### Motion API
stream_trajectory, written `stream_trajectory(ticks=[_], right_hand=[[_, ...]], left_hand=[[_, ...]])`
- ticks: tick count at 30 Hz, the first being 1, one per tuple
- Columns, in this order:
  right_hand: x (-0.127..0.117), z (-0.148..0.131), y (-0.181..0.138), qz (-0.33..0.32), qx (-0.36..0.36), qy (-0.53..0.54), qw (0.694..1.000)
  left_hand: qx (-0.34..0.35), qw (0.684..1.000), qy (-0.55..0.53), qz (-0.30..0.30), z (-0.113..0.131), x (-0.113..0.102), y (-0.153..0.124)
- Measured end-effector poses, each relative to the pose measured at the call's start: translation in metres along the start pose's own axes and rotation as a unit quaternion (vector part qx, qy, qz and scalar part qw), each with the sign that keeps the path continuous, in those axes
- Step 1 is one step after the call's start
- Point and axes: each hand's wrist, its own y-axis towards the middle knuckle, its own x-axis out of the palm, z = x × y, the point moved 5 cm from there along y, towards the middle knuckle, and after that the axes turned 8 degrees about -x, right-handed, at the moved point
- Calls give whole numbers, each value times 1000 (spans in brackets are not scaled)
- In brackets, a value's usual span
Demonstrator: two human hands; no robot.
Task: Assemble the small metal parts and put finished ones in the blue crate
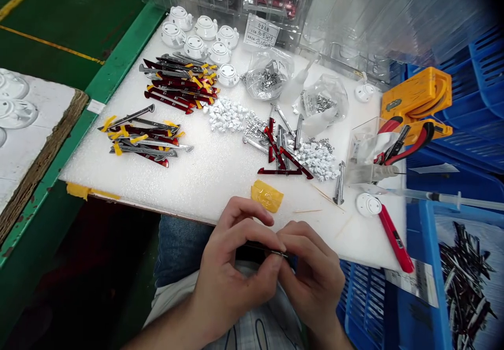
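Above the lap, just off the near edge of the white foam-topped table (214,182), the left hand (236,274) and right hand (315,271) pinch a narrow dark piece (280,253) between their fingertips. It shows a silvery glint; fingers hide most of it. Just beyond the left hand lies a wrinkled yellow patch (266,195). At near right are a red-handled cutter (396,239), its label too small to read, and a white disc (368,204).

Farther in, red and silver strips (279,170) cross one another against small white bits (317,160). To the right, pliers (424,136) stand in a clear box (356,169) before an orange dispenser (417,95). Yellow-tagged strips (145,142) lie left.

At far centre, behind clear bags (270,74), a card (261,31) bears Chinese writing, its top line beginning "合金大". White domed pieces (196,47) stand far left.
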Motion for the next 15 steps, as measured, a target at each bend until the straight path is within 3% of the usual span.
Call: stream_trajectory(ticks=[15], right_hand=[[0, 3, -6, 5, 4, 36, 999]], left_hand=[[27, 1000, 11, -5, 6, 2, 0]])
